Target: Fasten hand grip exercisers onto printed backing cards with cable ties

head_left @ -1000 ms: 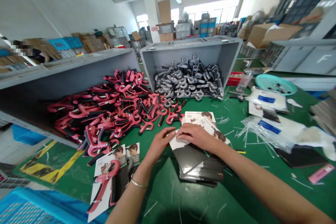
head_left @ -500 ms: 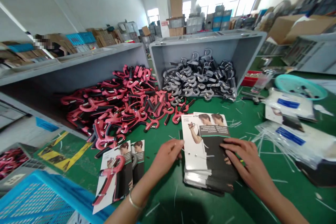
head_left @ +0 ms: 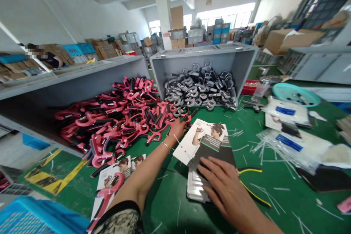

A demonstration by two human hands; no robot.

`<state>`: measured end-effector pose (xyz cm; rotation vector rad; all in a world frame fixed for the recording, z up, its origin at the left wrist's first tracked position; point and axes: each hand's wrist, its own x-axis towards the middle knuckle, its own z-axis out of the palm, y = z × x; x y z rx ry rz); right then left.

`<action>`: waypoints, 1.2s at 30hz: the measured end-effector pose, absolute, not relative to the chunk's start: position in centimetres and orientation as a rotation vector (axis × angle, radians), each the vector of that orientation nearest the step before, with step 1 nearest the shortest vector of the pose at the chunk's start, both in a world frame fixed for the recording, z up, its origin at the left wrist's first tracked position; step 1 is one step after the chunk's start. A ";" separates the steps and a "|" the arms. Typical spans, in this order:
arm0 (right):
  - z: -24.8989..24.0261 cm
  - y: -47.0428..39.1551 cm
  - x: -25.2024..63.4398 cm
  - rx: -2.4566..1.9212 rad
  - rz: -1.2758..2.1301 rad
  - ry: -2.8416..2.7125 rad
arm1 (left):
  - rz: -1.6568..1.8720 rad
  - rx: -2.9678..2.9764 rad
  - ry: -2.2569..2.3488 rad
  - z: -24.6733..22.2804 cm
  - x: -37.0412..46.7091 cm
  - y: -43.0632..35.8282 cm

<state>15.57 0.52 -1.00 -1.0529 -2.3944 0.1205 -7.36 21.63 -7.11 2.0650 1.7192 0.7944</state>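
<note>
My left hand [head_left: 178, 128] is stretched forward to the near edge of a heap of red-and-black hand grips [head_left: 134, 106]. It touches or nearly touches one there; its fingertips are hard to make out. My right hand [head_left: 226, 186] lies with fingers spread on a stack of printed cards [head_left: 196, 186]. Its top card [head_left: 189, 142] is turned askew. Pliers with yellow-and-black handles [head_left: 253, 192] rest beside the stack, partly hidden by my right hand. Left of my left forearm lies a card with a red hand grip on it [head_left: 108, 190].
Grey hand grips [head_left: 200, 87] fill a tipped grey crate [head_left: 246, 65]; another crate [head_left: 33, 87] holds the red heap. At right are plastic bags [head_left: 296, 142], thin white strips [head_left: 263, 153] and a turquoise basin [head_left: 282, 89]. A blue basket [head_left: 35, 204] stands front left.
My left hand has moved from the cards forward to the red hand grips. My right hand has slid over the stack, and the top card is now turned. Pliers have come into view.
</note>
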 end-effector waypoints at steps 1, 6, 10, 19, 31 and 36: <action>-1.1 0.5 15.1 -1.038 0.098 -2.440 | 0.809 2.063 1.731 -7.0 -8.1 21.5; -2.0 0.9 19.1 -0.992 0.034 -2.552 | 1.010 2.036 1.835 -3.8 -13.0 17.8; 0.0 1.5 22.6 -1.023 0.298 -2.480 | 1.221 2.120 1.808 2.5 -14.2 12.5; 6.2 4.0 16.3 -1.220 0.968 -1.772 | 1.122 1.273 1.055 10.1 -3.9 8.9; 3.1 7.5 19.4 -1.242 1.651 -1.536 | 0.874 1.724 1.098 2.1 -4.5 12.2; 2.3 4.7 19.5 -1.483 0.908 -1.848 | 0.912 2.090 1.271 1.3 -5.1 12.0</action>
